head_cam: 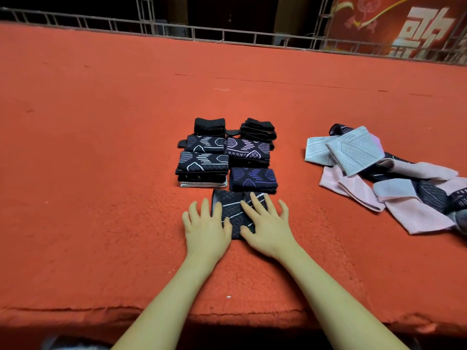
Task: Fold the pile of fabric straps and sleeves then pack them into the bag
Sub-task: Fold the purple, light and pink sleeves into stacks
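Red felt is covering the bench (101,173) from its near edge right out to the metal railing (227,37) at the back. Nearest to us, both hands are pressing flat on a dark patterned sleeve (233,213): the left hand (206,232) is lying with fingers straight and spread over its left edge, the right hand (265,229) is doing the same over its right half, neither grip curling round anything. That looks like the smoothing of a fold, so the folding step is in hand and well along. Just beyond the sleeve, the folded stacks (226,154) are sitting in two neat columns, black and patterned pieces touching one another. Well right of the sleeve, the unfolded pile (389,178) is sprawling, pale grey, pink and dark pieces overlapping. No bag is showing anywhere, so packing is not yet begun. Next move, by my reckoning: lifting this sleeve onto the stacks beyond it, then reaching right of it for a loose piece.
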The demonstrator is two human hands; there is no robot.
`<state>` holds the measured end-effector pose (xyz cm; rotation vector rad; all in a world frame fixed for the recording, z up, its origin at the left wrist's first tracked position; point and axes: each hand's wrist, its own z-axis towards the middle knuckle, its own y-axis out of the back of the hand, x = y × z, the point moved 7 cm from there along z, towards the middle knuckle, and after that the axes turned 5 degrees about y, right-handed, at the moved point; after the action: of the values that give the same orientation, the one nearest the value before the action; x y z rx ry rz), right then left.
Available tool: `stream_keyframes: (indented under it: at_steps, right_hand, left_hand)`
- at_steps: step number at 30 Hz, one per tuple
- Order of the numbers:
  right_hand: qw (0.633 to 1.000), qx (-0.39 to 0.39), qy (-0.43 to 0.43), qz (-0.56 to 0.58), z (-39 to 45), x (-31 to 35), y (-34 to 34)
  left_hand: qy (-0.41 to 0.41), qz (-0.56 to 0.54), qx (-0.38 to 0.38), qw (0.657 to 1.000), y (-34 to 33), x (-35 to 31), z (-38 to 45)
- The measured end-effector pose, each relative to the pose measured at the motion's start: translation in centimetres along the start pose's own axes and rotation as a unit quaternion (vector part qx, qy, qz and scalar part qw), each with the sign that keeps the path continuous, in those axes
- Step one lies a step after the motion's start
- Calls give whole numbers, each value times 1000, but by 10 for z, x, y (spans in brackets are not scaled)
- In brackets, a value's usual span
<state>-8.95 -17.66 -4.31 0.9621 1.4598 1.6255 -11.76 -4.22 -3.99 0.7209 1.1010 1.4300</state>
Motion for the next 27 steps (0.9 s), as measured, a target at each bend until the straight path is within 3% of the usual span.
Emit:
stream_keyframes:
  at_steps: [7, 12, 16, 21, 24, 27]
  right_hand:
    - [1000, 6, 20, -19, -4, -5, -1]
    - [983, -23, 3, 181, -6, -17, -1]
    - [998, -35, -13, 41, -5, -13, -4]
    - [997, -61, -48, 16, -7, -10, 0]
    - [998, -46, -48, 14, -9, -9, -4]
    - [992, -106, -61, 8, -12, -8, 4]
  left_hand:
    - [-11, -21, -55, 998, 5, -2, -1]
    - [-6, -21, -90, 996, 9, -2, 0]
    - [20, -22, -109, 994, 10, -5, -2]
    - [119, 24, -97, 988, 7, 6, -6]
    - [103, 18, -104, 989, 6, 4, -6]
    - [59, -17, -132, 989, 6, 0, -4]
